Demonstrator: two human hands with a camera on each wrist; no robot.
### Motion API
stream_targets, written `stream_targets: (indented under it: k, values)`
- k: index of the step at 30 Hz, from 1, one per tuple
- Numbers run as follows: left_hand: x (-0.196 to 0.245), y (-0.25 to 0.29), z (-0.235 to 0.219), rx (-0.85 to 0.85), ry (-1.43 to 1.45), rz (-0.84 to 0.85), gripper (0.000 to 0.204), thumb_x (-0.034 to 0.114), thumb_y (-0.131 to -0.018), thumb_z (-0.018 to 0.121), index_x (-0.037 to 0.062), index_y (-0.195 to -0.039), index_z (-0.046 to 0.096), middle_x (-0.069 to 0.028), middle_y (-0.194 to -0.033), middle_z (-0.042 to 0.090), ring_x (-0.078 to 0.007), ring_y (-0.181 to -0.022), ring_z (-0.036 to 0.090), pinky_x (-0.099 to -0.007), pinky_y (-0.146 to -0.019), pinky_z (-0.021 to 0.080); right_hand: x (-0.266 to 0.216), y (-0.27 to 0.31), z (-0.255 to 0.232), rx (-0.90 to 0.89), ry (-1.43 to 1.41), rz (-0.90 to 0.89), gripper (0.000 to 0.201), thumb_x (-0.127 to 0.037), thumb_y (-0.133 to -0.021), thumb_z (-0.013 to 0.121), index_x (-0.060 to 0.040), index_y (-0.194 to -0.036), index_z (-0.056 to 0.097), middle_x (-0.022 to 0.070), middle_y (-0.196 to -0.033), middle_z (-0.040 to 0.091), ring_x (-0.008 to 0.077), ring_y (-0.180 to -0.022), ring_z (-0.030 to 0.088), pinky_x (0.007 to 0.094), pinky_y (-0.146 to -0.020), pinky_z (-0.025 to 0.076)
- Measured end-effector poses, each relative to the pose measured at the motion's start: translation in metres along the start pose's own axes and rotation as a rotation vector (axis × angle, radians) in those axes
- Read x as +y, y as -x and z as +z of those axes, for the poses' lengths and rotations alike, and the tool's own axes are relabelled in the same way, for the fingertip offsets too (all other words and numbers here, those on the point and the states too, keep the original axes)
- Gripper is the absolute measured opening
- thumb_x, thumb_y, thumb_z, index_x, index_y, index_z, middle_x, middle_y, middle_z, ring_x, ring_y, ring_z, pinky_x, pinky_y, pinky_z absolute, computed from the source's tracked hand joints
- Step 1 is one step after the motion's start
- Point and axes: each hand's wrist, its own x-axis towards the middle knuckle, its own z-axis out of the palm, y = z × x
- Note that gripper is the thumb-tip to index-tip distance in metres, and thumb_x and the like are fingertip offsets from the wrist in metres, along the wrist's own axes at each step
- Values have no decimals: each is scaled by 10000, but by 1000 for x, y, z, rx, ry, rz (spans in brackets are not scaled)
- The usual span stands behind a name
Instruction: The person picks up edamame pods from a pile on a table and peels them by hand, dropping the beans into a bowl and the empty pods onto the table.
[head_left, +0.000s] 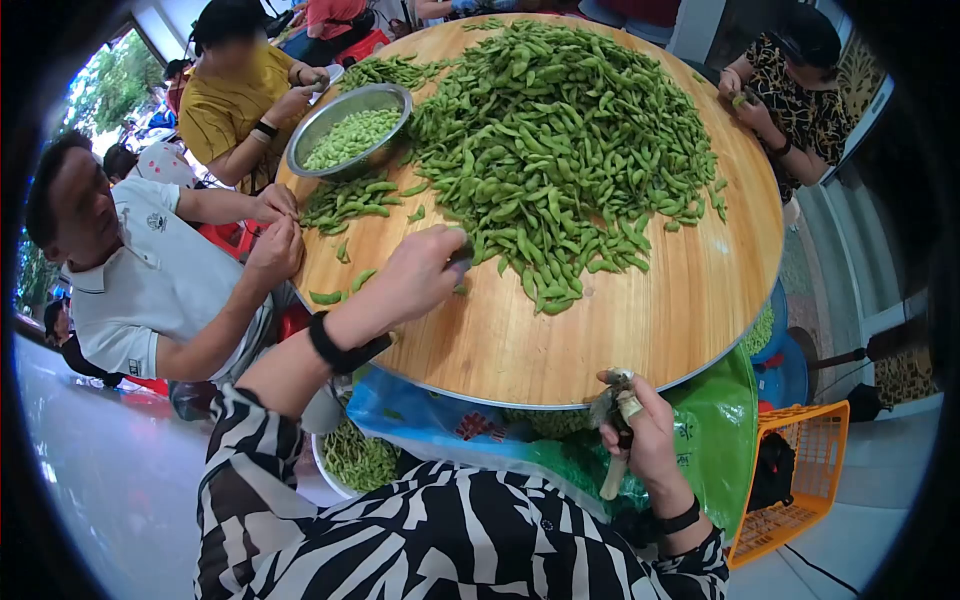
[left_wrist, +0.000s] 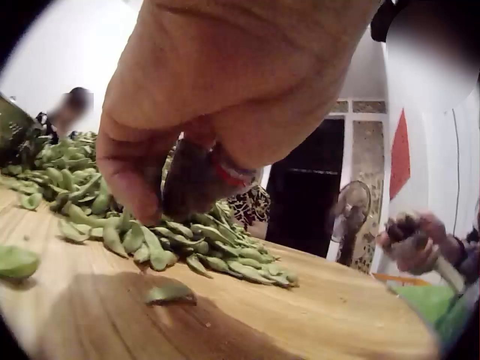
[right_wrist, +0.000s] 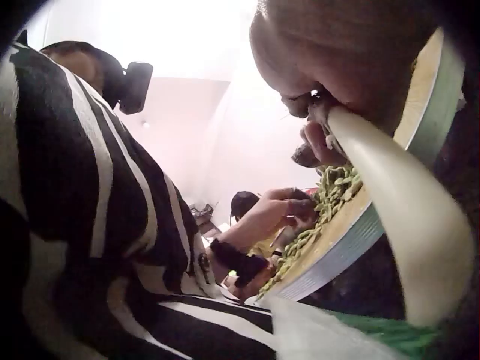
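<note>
A big heap of green soybean pods [head_left: 570, 140] covers much of the round wooden table [head_left: 680, 310]. My left hand [head_left: 415, 270] reaches to the heap's near left edge, fingers bent down. In the left wrist view its fingertips [left_wrist: 146, 208] overlap the pods, and a dark covering shows on one digit; I cannot tell whether a pod is pinched there. Beyond the table's near edge, my right hand [head_left: 650, 435] grips a tool with a smooth pale handle [right_wrist: 405, 217]. The tool's other end lies among dark-covered fingers, mostly hidden.
A steel colander [head_left: 385, 150] of shelled beans stands at the table's left. Loose pods [head_left: 325, 298] lie near the left rim. Below the near edge are a blue and green plastic bag [head_left: 715, 430] and a bowl of pods [head_left: 355, 460]. An orange crate [head_left: 815, 440] stands right. Other people sit around.
</note>
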Motion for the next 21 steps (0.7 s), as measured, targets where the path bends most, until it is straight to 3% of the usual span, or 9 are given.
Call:
stream_targets:
  k: [1,3,7,9,13,15,16,18,21]
  values:
    - [4,-6,7,6,-1,3,134,-2,-728,583,10,-861,572,-180,-953,561,-361,-902,560,-432,-754,468,-1,0,2,-1,4,-6,339,-148,-951,364,-4,-1233,483,29,-651,499,80,-489,421,202,-443,310]
    - [12,-22,21,209,-52,306,139,34,-753,606,23,-886,572,-175,-902,565,-355,-873,569,-433,-740,473,-3,1,6,35,-70,-6,354,-142,-944,343,-5,-1243,472,41,-653,503,80,-486,422,200,-444,306]
    - [10,-48,39,172,-213,404,167,76,-764,629,34,-908,556,-164,-860,570,-362,-845,572,-442,-726,474,2,3,9,29,-32,-11,349,-140,-944,347,4,-1238,470,52,-657,516,80,-481,425,200,-447,312]
    - [10,-52,44,54,-91,343,190,86,-762,638,39,-923,551,-159,-834,571,-362,-845,577,-445,-713,476,3,2,10,33,-50,-21,349,-139,-946,347,11,-1236,469,56,-659,523,81,-477,423,202,-447,313]
    - [5,-41,45,61,-129,310,237,70,-756,651,21,-945,516,-169,-832,559,-374,-805,567,-436,-681,461,4,3,8,55,-76,-12,395,-110,-897,326,26,-1240,467,81,-640,516,102,-464,420,217,-443,337]
    - [3,-34,42,135,51,182,227,69,-781,643,2,-943,498,-181,-797,587,-390,-778,582,-438,-664,460,2,2,7,61,-58,-16,446,-82,-847,308,36,-1248,465,103,-630,509,122,-453,419,228,-436,357]
    - [5,-30,40,136,117,18,208,51,-798,621,-5,-947,488,-198,-788,610,-372,-730,595,-424,-647,462,1,1,7,45,-42,-25,457,-73,-844,303,37,-1257,464,105,-630,511,121,-455,419,228,-436,355]
    - [5,-27,34,137,167,-28,210,50,-787,616,-10,-936,481,-229,-795,609,-411,-766,590,-456,-663,458,0,-1,8,33,-31,-35,468,-63,-840,298,37,-1267,463,107,-629,513,120,-456,419,227,-436,352]
    - [2,-25,35,175,246,-64,197,32,-769,608,-21,-917,488,-257,-797,608,-455,-792,583,-482,-678,458,-3,-5,12,-11,-87,-49,383,-134,-947,347,29,-1271,471,54,-641,520,84,-483,427,201,-463,330]
